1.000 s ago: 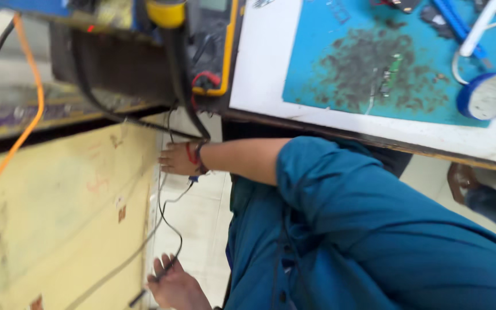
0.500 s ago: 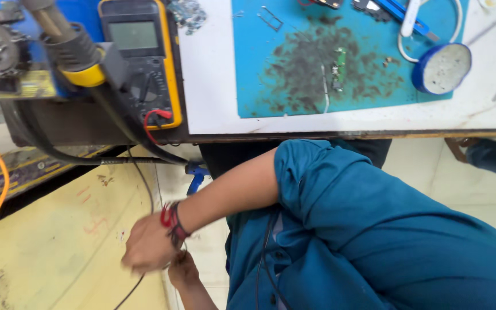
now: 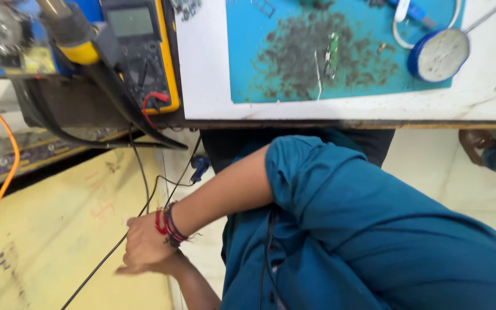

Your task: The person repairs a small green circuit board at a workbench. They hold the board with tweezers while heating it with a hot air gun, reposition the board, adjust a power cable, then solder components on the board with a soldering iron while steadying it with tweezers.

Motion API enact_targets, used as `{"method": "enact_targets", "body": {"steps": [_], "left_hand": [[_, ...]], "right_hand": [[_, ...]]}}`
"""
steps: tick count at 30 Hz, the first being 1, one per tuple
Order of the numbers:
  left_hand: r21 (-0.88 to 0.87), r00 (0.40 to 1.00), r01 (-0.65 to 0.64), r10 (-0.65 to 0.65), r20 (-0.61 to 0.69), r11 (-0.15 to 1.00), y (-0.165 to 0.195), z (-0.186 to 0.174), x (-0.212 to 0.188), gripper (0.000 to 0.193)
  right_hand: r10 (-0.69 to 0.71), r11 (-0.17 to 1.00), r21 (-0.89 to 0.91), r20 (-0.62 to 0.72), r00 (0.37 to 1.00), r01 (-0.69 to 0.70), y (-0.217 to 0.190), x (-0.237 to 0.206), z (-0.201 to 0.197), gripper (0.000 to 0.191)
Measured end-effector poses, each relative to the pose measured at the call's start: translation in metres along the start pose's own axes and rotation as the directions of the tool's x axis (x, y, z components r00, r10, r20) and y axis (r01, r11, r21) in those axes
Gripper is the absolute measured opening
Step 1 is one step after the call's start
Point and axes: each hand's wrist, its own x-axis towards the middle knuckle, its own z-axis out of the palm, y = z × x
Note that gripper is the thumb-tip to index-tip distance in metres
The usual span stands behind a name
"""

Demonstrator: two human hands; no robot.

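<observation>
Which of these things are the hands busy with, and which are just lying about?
In hand:
right hand
left hand, mostly hidden beneath it
thin black cable at the fingers

Lying about:
yellow meter
blue mat
round magnifier
small green board
orange cable

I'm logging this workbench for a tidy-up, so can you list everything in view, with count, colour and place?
multimeter: one, yellow and dark grey, bench's left end.
red lead: one, plugged in at the multimeter's lower edge.
black wires: several, hanging from the bench down to the hands.
orange cable: one, far left.
blue mat: one, on the white bench top, strewn with dark debris.
small circuit board: one, green, on the mat.
round magnifier: one, blue rim, mat's right edge.
yellow board: one, below the bench, left.
right hand: red and black bands at the wrist, at the black wires.
left hand: mostly hidden beneath the right hand.
</observation>
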Motion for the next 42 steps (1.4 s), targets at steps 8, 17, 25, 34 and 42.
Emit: {"method": "enact_targets", "body": {"steps": [8,17,25,34,42], "left_hand": [[0.053,0.997,-0.053,0.050,0.055,0.997,0.015,0.018,-0.011,0.028],[0.182,0.998,-0.052,0.057,-0.018,0.982,0.049,-0.032,-0.021,0.045],[0.560,0.595,-0.642,0.801,-0.067,0.524,0.197,0.014,-0.043,0.030],[-0.362,-0.324,-0.931,0.335,0.885,0.056,0.312,0.162,-0.118,0.015],[-0.807,-0.638,-0.541,0.741,0.210,-0.236,0.301,0.284,-0.204,0.020]], "right_hand": [[-0.174,0.908,0.313,-0.324,0.930,0.279,0.015,0.015,-0.082,0.019],[-0.145,0.767,0.521,-0.429,0.892,0.375,0.060,0.018,-0.197,0.011],[-0.354,0.926,0.071,-0.185,0.917,0.372,0.086,-0.059,-0.276,0.045],[-0.431,0.850,-0.518,-0.572,0.698,0.100,0.096,-0.137,-0.327,0.048],[0.033,0.737,-0.349,-0.837,0.547,-0.579,0.139,-0.254,-0.354,0.027]]}}
